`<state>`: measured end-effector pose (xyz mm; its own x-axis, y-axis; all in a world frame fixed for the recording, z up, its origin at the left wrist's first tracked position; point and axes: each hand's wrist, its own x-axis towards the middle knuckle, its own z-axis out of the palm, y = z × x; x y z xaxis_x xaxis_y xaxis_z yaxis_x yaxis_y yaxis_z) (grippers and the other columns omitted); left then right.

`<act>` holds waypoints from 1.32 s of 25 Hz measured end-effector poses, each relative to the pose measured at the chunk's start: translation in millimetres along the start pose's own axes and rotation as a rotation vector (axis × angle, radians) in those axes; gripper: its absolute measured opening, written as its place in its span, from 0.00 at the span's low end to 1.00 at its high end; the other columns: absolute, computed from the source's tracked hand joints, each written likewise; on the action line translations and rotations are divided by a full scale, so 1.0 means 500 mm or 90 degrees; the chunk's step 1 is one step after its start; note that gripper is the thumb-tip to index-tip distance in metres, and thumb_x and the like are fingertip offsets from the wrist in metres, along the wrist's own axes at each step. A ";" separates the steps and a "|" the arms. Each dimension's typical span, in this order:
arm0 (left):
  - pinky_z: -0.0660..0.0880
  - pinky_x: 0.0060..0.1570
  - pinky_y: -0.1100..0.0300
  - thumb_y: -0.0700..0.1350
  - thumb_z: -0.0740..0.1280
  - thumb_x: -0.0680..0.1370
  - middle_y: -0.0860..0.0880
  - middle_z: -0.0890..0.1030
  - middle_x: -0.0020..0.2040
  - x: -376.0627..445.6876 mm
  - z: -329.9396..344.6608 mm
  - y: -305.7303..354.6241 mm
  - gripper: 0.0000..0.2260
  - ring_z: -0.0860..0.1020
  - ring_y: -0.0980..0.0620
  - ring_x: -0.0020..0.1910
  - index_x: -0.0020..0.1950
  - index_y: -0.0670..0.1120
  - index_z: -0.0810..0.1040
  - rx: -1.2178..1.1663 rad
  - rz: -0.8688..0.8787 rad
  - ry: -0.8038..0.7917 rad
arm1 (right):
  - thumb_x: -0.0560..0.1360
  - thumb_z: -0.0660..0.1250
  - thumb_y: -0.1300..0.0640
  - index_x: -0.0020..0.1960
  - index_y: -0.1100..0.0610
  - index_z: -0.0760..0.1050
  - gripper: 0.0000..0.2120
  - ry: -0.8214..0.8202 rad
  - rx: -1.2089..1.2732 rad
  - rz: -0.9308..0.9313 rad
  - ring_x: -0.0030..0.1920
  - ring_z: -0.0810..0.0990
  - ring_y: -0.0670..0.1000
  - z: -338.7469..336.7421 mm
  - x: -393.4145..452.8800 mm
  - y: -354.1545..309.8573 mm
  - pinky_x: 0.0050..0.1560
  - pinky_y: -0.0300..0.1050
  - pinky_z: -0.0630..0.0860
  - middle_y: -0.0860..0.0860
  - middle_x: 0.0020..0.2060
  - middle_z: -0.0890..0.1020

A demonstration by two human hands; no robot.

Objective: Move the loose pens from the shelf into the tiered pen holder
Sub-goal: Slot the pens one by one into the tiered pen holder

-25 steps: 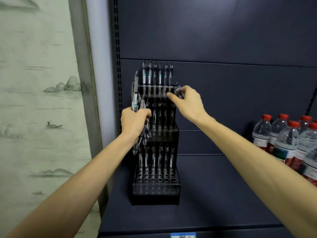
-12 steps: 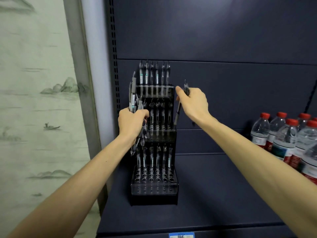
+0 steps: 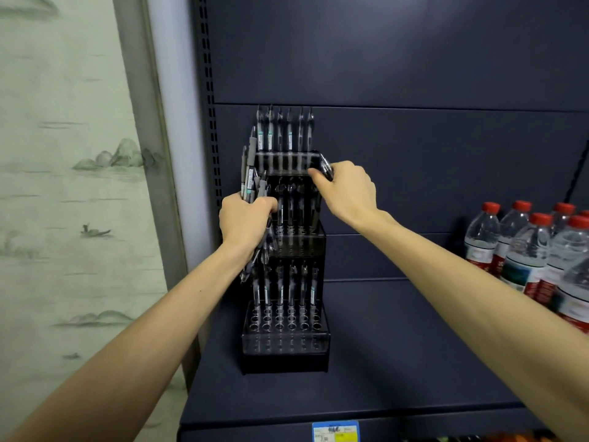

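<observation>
Tiered pen holder (image 3: 284,342) stands upright on the dark matte shelf (image 3: 398,362), near its left end, back against the rear panel. Black base, clear smoky plastic tiers stepped upward toward the far side, each tier a grid of round sockets. The far row of each tier carries slim upright pens with clear barrels and dark clips; the nearer sockets of the bottom tier show as open rings.

My left hand (image 3: 243,220) is fisted around a bundle of loose pens (image 3: 251,183), just left of the holder's middle tier. Grey rubbery grips and labelled barrels fan out above the fist; dark tips stick out below it, in front of the holder's left edge.

My right hand (image 3: 345,191) is at the right end of the top tier, fingers curled, pinching a single pen (image 3: 326,167). Its dark glossy end shows above the knuckles, tilted to the left; the rest is hidden by the hand. Cannot tell whether its tip sits in a socket.

Far right of the shelf: a cluster of clear water bottles (image 3: 522,250), ribbed plastic, red caps, red-and-white labels, well apart from the holder. A blue and yellow price tag (image 3: 335,431) sits on the shelf's near edge. Left of the shelving, a pale wall panel (image 3: 63,186) with an ink-wash landscape.
</observation>
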<state>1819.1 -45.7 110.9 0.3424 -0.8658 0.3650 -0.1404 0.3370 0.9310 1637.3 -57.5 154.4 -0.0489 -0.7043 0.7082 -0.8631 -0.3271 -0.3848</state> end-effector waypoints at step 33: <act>0.67 0.34 0.50 0.51 0.69 0.57 0.44 0.73 0.33 0.000 -0.002 -0.007 0.17 0.67 0.49 0.32 0.38 0.43 0.71 0.009 0.012 -0.012 | 0.86 0.51 0.46 0.43 0.65 0.74 0.26 0.039 0.169 0.049 0.34 0.75 0.54 -0.023 0.012 -0.052 0.39 0.50 0.72 0.53 0.32 0.78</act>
<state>1820.3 -46.5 107.8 0.3220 -0.8663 0.3818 -0.1590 0.3481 0.9239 1653.7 -45.9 175.7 -0.1461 -0.6967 0.7024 -0.6943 -0.4336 -0.5744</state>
